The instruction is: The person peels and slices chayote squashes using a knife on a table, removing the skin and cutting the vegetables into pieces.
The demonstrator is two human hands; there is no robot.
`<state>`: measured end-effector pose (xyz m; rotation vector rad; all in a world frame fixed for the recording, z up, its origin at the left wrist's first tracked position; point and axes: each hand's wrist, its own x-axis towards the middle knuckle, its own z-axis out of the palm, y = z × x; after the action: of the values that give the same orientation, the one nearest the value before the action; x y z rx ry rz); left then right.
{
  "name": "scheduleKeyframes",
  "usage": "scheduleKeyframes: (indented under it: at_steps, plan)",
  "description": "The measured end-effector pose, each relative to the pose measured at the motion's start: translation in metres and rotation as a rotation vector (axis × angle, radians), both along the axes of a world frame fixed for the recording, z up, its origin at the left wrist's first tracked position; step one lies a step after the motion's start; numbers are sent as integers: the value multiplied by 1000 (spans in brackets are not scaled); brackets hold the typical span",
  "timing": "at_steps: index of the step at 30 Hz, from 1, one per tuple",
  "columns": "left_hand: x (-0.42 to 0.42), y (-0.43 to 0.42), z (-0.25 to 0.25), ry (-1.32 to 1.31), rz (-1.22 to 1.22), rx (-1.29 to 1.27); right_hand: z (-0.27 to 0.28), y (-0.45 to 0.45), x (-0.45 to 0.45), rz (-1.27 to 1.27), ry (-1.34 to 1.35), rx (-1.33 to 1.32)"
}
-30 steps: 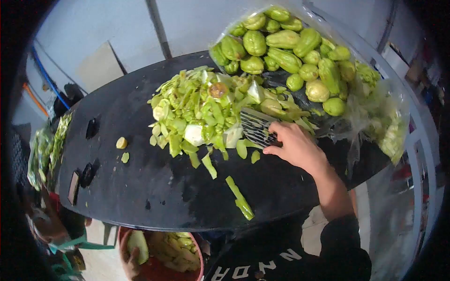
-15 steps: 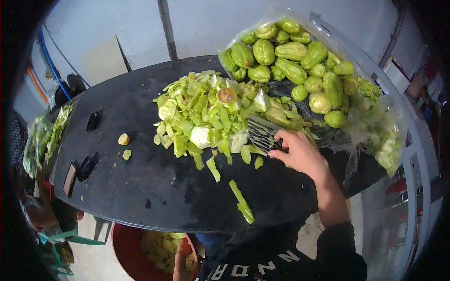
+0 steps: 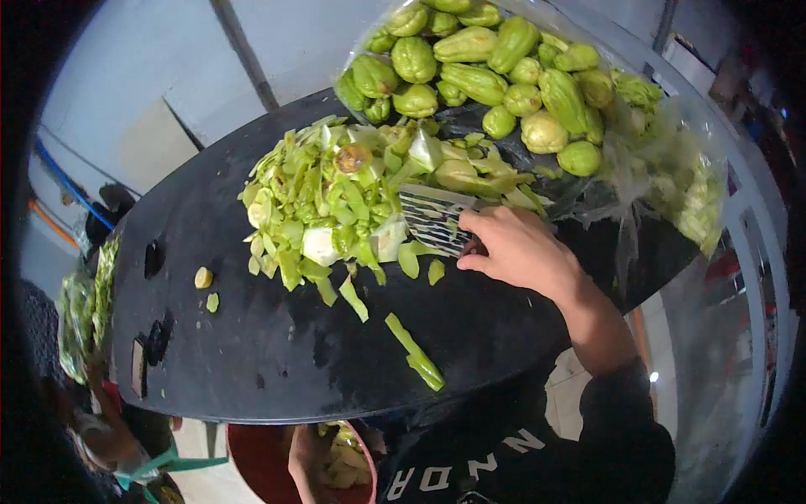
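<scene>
Here, your right hand (image 3: 525,252) has its grip pinched on the right end of a flat tool (image 3: 430,220), which is thin, rectangular and streaked with dark and light bands. This tool is at the right side of a loose heap of peels (image 3: 336,202); the peels are thin, green and curled, with some white chunks (image 3: 321,246) among them. Your left hand (image 3: 309,462) reaches inside a round red bucket (image 3: 252,458), beside pale pieces (image 3: 346,466); its fingers are mostly hidden, so I cannot tell if this grip is spread or closed. Behind the heap, green chayotes (image 3: 474,82), pear-shaped and ribbed, lie in a wrinkled clear plastic bag (image 3: 630,185). On the smooth black counter (image 3: 252,353), one long peel strip (image 3: 413,351) lies apart, nearer to you.
</scene>
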<state>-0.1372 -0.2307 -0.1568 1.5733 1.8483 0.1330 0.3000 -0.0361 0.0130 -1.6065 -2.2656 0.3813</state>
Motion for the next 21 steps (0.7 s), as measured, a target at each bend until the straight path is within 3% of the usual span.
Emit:
scheduleKeyframes:
  at_steps: [2,3,6,7,10,11,14,17,21]
  plan:
    - [22,10,56,-40,-123,-75,-4,-4,1,36,-103,73]
    - [37,14,85,-83,-201,-121,5,-6,-2,5,-145,-15]
    - [76,41,156,-325,-451,-213,-2,-11,-3,11,-178,58]
    - [77,47,160,-594,-597,-144,-6,-9,-3,22,-195,108]
    - [107,100,192,-542,-853,-7,-19,-1,1,64,-165,113]
    - [121,116,199,-467,-903,169,-14,-1,4,91,-167,110]
    - [165,160,214,-331,-777,412,-11,-3,16,46,-5,221]
    - [203,201,207,-424,-674,394,6,6,23,-55,118,188]
    - [247,217,191,-356,-774,478,15,8,39,-172,205,402]
